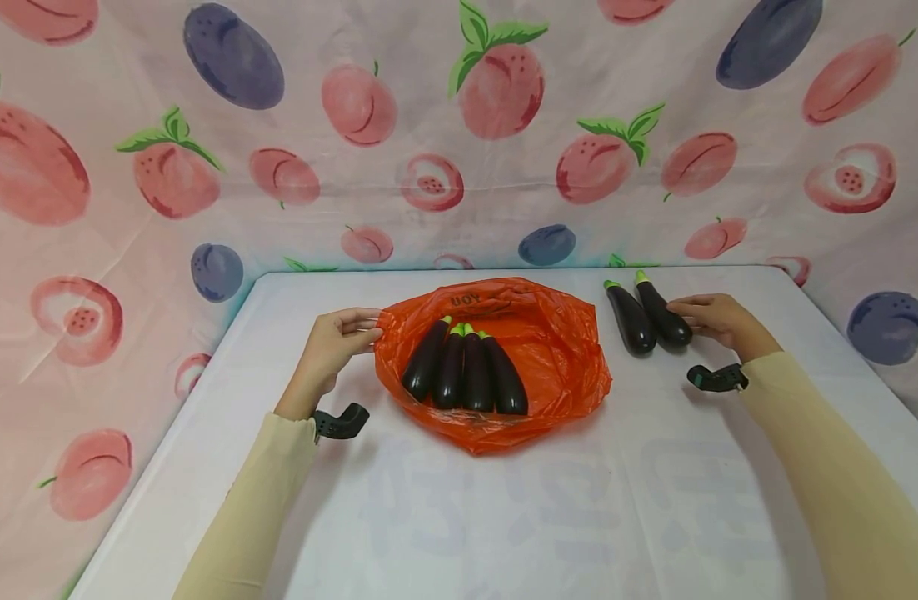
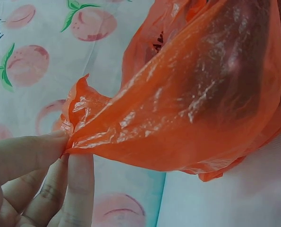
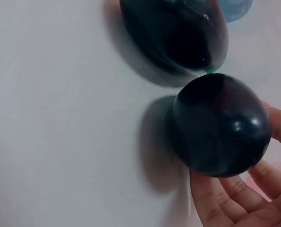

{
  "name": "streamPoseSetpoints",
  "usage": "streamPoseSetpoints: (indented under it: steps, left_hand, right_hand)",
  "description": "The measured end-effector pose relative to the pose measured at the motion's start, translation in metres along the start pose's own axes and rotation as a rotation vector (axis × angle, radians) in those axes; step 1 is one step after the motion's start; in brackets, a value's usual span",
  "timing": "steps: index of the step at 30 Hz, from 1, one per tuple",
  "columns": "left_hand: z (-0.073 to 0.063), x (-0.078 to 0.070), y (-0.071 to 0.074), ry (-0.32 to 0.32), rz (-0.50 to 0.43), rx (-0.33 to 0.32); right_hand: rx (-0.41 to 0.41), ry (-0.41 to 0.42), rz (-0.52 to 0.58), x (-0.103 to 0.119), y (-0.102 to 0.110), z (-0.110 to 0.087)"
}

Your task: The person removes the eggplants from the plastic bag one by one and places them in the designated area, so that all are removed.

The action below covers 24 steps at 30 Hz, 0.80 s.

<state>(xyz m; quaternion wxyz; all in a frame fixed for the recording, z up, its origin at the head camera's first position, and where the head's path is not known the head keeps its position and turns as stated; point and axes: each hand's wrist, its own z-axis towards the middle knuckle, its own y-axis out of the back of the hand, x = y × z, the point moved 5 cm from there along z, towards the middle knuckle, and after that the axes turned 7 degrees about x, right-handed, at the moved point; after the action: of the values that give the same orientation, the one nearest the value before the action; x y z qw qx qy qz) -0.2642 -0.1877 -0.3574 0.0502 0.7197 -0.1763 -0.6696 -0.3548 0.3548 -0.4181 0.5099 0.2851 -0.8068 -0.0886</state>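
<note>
My left hand [image 1: 330, 350] pinches the left edge of a red plastic bag [image 1: 556, 358] between thumb and fingers. In the left wrist view the pinched film [image 2: 86, 127] is drawn out to a gathered corner. Several dark eggplants [image 1: 477, 375] lie side by side in the open mouth of the bag, green stem ends pointing away. To the right of the bag, my right hand [image 1: 717, 321] holds an eggplant [image 1: 663, 315] from its right side. In the right wrist view its round end [image 3: 220, 125] sits between thumb and fingers. Another eggplant [image 1: 630, 318] lies just left of it.
A white table [image 1: 549, 517] lies under everything, with faint printing showing through its cover. Behind it and along the sides hangs a pink cloth [image 1: 399, 42] printed with peaches and plums. Each wrist wears a small black camera, such as the left one [image 1: 342, 422].
</note>
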Motion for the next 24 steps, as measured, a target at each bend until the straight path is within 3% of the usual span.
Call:
streamPoseSetpoints:
  steps: [13, 24]
  left_hand:
    - [0.0, 0.0, 0.0, -0.006, -0.015, 0.003]
    - [0.0, 0.001, -0.001, -0.012, -0.022, 0.001]
  right_hand:
    - [0.032, 0.056, 0.005, -0.008, 0.004, -0.007]
    - [0.059, 0.126, 0.199, -0.011, 0.006, -0.01]
